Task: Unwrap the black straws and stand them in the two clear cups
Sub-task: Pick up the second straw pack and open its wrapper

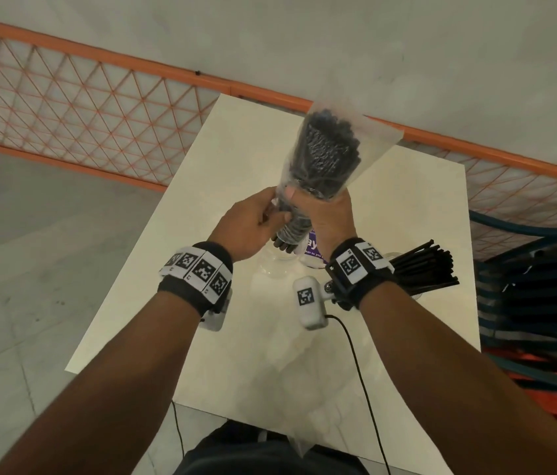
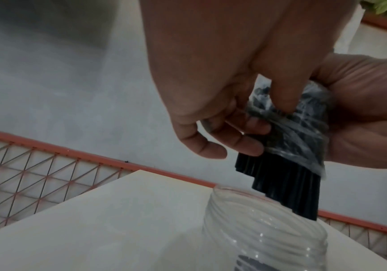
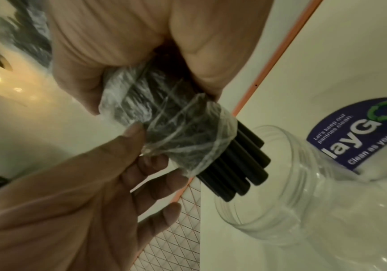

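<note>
A bundle of black straws (image 1: 325, 156) in a clear plastic wrapper (image 1: 369, 138) stands upright over the white table (image 1: 229, 173). My right hand (image 1: 318, 197) grips the bundle round its lower part. My left hand (image 1: 275, 214) pinches the wrapper's (image 3: 176, 132) bottom edge between thumb and fingers (image 2: 246, 144). Bare straw ends (image 2: 287, 187) stick out below the wrapper, just above the rim of an empty clear ribbed cup (image 2: 257, 229). The second cup is mostly hidden behind my right wrist and holds loose black straws (image 1: 427, 265) fanning to the right.
A purple sticker (image 3: 359, 133) lies on the table beside the empty cup (image 3: 280, 201). An orange mesh fence (image 1: 99, 97) runs behind the table. Stacked dark chairs (image 1: 537, 289) stand close to its right edge. A black cable (image 1: 362, 378) crosses the near table edge.
</note>
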